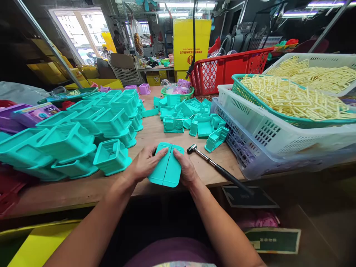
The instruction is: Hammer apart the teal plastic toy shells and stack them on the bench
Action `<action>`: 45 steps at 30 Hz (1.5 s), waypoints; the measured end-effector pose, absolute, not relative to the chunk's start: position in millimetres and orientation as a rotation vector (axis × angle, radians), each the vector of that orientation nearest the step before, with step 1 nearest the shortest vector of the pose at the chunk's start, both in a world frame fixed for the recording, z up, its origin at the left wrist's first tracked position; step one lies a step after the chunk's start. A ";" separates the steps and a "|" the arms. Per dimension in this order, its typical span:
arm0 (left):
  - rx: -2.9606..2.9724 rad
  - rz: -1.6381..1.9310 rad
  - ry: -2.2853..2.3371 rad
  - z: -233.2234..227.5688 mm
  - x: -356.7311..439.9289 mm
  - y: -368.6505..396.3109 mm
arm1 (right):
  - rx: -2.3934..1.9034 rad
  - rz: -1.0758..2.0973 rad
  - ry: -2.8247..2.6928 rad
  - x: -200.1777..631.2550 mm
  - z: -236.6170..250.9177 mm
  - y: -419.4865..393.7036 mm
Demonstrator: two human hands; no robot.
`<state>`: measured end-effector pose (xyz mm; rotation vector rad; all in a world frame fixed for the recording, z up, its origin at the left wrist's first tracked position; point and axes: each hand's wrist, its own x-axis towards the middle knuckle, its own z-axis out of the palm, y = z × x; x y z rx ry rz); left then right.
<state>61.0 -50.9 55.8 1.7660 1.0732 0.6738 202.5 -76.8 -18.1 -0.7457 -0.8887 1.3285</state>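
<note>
Both hands press together a teal plastic shell (167, 165) made of two halves with a seam down its middle, held at the front edge of the wooden table (83, 189). My left hand (143, 163) grips its left half, thumb on top. Gripping the right half is my right hand (187, 168). A small hammer (215, 165) with a black handle lies just right of my right hand. Rows of stacked teal housings (83, 137) stand to the left, the nearest one (112, 157) close by my left hand.
Loose teal parts (191, 116) lie in the middle of the table. At the right stand stacked white and teal baskets (267, 122) of cream plastic sprues (289, 96), with a red basket (222, 70) behind. Purple parts (30, 113) sit far left. A yellow carton (191, 37) stands at the back.
</note>
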 end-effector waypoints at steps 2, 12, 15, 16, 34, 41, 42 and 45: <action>1.635 0.706 1.009 51.0 61.7 -52.9 | -0.685 1.388 -0.860 204.5 -19.3 -78.7; 1.800 0.747 0.988 49.4 63.7 -50.1 | -0.879 1.116 -0.998 206.5 -20.0 -81.3; 2.130 0.741 1.199 50.2 65.4 -53.2 | -1.087 0.858 -0.989 202.7 -21.0 -73.9; 2.246 0.760 1.300 48.7 64.7 -55.4 | -1.173 0.769 -0.985 202.7 -21.1 -72.2; 2.727 0.015 1.435 48.0 52.0 -43.2 | -0.911 0.334 -2.310 220.6 24.5 -29.9; 2.770 0.110 1.348 52.6 50.2 -37.6 | -0.987 0.302 -2.359 214.7 25.7 -27.6; 2.760 0.139 1.333 52.0 50.1 -36.7 | -0.998 0.285 -2.364 214.1 25.8 -26.8; 2.678 0.287 1.290 49.0 47.3 -34.0 | -0.982 0.303 -2.339 217.1 26.2 -26.4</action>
